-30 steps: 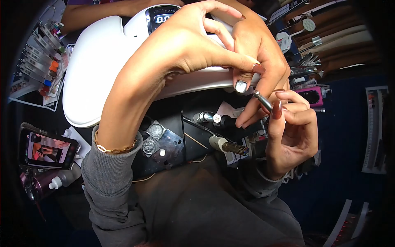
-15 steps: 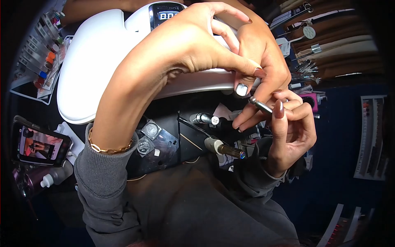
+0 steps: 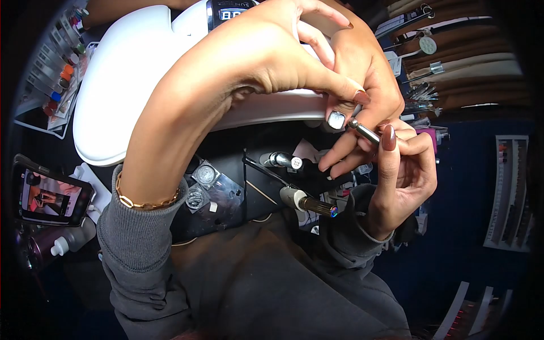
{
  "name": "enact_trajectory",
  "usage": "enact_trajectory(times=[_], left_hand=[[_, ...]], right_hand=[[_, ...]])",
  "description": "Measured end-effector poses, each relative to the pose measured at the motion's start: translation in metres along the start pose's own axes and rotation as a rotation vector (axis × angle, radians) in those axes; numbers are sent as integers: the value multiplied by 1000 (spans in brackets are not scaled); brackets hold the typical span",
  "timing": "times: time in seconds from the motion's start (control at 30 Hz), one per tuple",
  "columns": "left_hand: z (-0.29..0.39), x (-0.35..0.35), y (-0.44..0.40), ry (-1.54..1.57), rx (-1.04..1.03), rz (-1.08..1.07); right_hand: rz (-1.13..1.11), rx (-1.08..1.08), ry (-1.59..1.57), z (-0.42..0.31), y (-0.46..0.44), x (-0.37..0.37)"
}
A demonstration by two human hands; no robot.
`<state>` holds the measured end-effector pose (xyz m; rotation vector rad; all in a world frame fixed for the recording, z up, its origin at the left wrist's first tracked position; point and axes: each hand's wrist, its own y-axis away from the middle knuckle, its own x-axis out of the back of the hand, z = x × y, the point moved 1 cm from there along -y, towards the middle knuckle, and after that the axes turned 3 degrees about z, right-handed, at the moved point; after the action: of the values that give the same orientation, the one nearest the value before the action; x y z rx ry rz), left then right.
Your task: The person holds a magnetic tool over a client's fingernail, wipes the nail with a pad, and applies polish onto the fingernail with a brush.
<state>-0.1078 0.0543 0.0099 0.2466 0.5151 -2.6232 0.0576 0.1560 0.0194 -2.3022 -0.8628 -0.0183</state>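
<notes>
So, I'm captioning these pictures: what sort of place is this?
Probably a nail salon or a nail technician's desk: a white curing lamp with a digital display, a silvery nail on the other person's hand, and two small pots of silvery material.

A lit phone [image 3: 52, 195] beside a white-capped bottle [image 3: 77, 234] at left, a long pale-framed tray [image 3: 506, 246] at far right.

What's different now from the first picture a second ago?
The right hand has brought the tip of the metal tool closer to the silvery nail, now almost level beside it. Nothing was picked up or let go: the right hand still holds the tool, the left hand the other person's hand. The whole view shifted slightly too.
</notes>
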Motion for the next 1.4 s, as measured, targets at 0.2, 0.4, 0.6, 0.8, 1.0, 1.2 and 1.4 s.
enact_trajectory(times=[0.2, 0.4, 0.6, 0.8, 1.0, 1.2, 1.4], left_hand=[[-1, 0, 1, 10, 0, -7], [-1, 0, 3, 25, 0, -11], [-2, 0, 3, 49, 2, -19], [-4, 0, 3, 101, 11, -38], [-5, 0, 2, 164, 21, -56], [-9, 1, 2, 249, 33, -75], [-11, 3, 1, 390, 50, -108]], right_hand=[[-25, 14, 6, 1, 1, 2], [-28, 11, 11, 1, 1, 4], [-77, 175, 131, 7, 3, 12], [6, 4, 72, -3, 8, 7], [-64, 169, 141, -1, 10, 7], [-132, 176, 170, -3, 11, 4], [-82, 264, 238, 0, 10, 3]])
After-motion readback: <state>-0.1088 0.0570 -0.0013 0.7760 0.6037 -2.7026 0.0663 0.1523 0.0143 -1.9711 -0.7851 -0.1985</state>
